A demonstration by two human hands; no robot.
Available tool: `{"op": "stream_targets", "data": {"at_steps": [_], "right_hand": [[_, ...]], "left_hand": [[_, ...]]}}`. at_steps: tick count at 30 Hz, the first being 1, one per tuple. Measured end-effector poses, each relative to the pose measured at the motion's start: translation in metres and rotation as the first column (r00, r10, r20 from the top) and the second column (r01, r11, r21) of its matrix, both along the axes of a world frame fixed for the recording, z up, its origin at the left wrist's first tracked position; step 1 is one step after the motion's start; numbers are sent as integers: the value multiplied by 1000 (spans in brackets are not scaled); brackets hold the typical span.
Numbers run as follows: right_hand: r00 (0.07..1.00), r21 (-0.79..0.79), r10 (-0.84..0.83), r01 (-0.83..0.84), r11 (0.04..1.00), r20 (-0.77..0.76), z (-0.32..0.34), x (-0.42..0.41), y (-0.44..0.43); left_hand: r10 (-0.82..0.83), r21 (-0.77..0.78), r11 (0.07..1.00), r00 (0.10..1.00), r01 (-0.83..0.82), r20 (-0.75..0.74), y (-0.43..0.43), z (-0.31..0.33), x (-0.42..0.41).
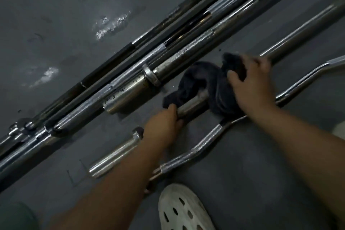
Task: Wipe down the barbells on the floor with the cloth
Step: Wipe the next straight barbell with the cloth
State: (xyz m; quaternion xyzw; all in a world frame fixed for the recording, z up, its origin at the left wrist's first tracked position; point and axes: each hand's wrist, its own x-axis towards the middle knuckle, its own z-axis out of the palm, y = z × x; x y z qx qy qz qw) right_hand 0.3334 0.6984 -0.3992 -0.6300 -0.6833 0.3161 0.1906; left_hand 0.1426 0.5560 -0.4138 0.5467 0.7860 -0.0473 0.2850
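Note:
Several steel barbells (130,73) lie side by side on the grey floor, running from lower left to upper right. Nearer to me lies one straight bar (298,30) whose thick sleeve (192,105) my left hand (164,123) grips at its end. A dark cloth (203,82) is bunched around that bar just past the sleeve. My right hand (252,84) is closed on the cloth and presses it onto the bar. A curved chrome curl bar (196,152) lies closest to me, partly hidden under my arms.
A short chrome sleeve (113,157) lies by my left forearm. My foot in a white perforated clog (184,209) stands at the bottom centre. Wet, shiny patches (112,24) mark the floor at upper left. Bare grey floor (261,173) spreads to the right.

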Motion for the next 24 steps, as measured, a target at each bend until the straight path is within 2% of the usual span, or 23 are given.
{"op": "stream_targets", "data": {"at_steps": [1,2,3,4,5,6,8,9,10,11,12,13,14,16,17,20,21,22,24], "right_hand": [[997,-25,16,-14,1000,69,0,-6,-16],[975,-14,163,-163,987,153,1,-17,-40],[905,-15,358,-365,931,231,2,-31,-67],[801,-34,525,-539,841,288,4,-41,-91],[722,-22,616,-643,765,315,4,-47,-103],[683,8,658,-695,719,317,5,-46,-98],[704,69,667,-699,712,245,4,-36,-56],[745,102,634,-661,743,207,4,-27,-34],[829,139,528,-554,821,183,3,-13,-10],[920,157,355,-380,912,167,1,1,11],[967,147,180,-208,967,183,-1,13,25],[970,128,49,-81,988,237,-3,17,26],[950,119,15,-55,991,313,-5,11,15],[902,88,201,-252,964,383,-3,-27,-32],[878,77,321,-370,926,356,-1,-46,-58],[728,73,631,-668,740,269,8,-59,-74],[691,110,658,-710,696,300,10,-50,-57],[695,143,622,-700,700,361,7,-38,-37],[804,179,388,-507,843,452,5,-18,-5]], "left_hand": [[13,-62,998,996,-7,88,6,0,-6],[22,-103,995,986,-4,168,11,1,-12],[7,-114,993,980,16,197,13,2,-15],[-18,-116,993,986,38,168,10,3,-16],[-38,-89,995,993,48,114,6,5,-16],[-36,-35,999,997,38,64,0,8,-16],[-30,100,994,999,33,-35,-19,11,-18],[-43,159,986,993,60,-107,-30,10,-20],[-52,197,976,982,89,-184,-42,9,-22],[-54,228,967,966,114,-253,-51,7,-24],[-57,243,961,952,135,-300,-59,6,-24],[-74,242,958,947,154,-312,-64,4,-23],[-84,244,956,950,161,-299,-67,4,-20],[-38,288,953,982,91,-186,-62,6,-21],[15,318,948,995,17,-96,-58,10,-25],[204,367,899,970,-240,134,-55,15,-48],[240,382,884,962,-271,126,-59,13,-56],[274,384,880,959,-278,64,-67,11,-59],[338,325,900,936,-291,-97,-80,6,-55]]}}
